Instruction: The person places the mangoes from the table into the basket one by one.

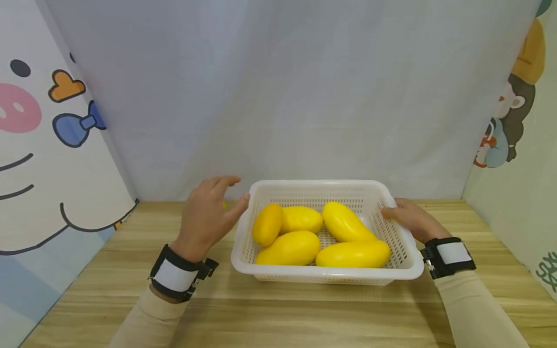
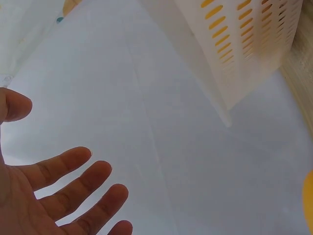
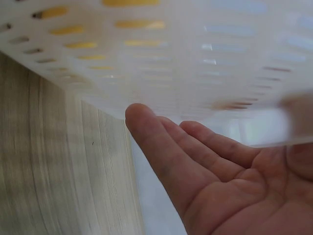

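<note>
A white perforated plastic basket (image 1: 326,272) holds several smooth yellow mangoes (image 1: 289,247) lying loosely together. On its right side my right hand (image 1: 411,218) grips the rim, thumb over the inside and fingers against the outer wall. The right wrist view shows those fingers (image 3: 161,147) up against the slotted wall. My left hand (image 1: 205,217) is beside the basket's left rim, fingers spread and holding nothing. Past it, a bit of another yellow thing (image 1: 224,205) peeks out, mostly hidden by the hand; a yellow edge (image 2: 308,200) also shows in the left wrist view.
The basket is over a wood-grain table (image 1: 243,314). A pale grey curtain (image 1: 296,96) hangs behind the table. Cartoon-printed panels stand at the left (image 1: 52,193) and right (image 1: 513,203).
</note>
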Action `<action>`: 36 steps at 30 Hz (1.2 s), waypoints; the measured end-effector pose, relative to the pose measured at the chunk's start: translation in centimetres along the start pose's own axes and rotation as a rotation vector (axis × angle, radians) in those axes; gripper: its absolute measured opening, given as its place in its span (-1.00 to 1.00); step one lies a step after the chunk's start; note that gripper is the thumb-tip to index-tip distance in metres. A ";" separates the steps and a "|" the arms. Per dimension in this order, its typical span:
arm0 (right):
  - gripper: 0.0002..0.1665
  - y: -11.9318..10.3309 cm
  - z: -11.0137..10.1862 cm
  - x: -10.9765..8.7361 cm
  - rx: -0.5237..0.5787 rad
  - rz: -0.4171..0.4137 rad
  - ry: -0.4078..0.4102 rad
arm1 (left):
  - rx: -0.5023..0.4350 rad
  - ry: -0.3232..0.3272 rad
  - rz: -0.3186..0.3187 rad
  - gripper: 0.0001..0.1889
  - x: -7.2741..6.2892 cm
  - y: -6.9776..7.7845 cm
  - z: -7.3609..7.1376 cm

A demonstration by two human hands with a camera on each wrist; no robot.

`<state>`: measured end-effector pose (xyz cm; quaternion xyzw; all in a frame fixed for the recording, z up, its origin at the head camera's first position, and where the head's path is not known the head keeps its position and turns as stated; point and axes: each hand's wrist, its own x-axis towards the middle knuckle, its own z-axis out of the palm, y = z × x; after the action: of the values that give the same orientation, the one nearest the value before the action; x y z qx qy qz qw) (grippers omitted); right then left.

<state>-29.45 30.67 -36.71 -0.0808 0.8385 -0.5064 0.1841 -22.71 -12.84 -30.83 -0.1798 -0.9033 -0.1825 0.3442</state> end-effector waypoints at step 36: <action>-0.38 0.2 -0.2 0.0 0.003 -0.018 -0.013 | 0.019 0.071 0.044 -0.46 0.4 -0.7 -0.2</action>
<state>-29.53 30.91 -36.86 -0.0914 0.8357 -0.5090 0.1851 -23.22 -13.48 -30.53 -0.1899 -0.8879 -0.1725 0.3818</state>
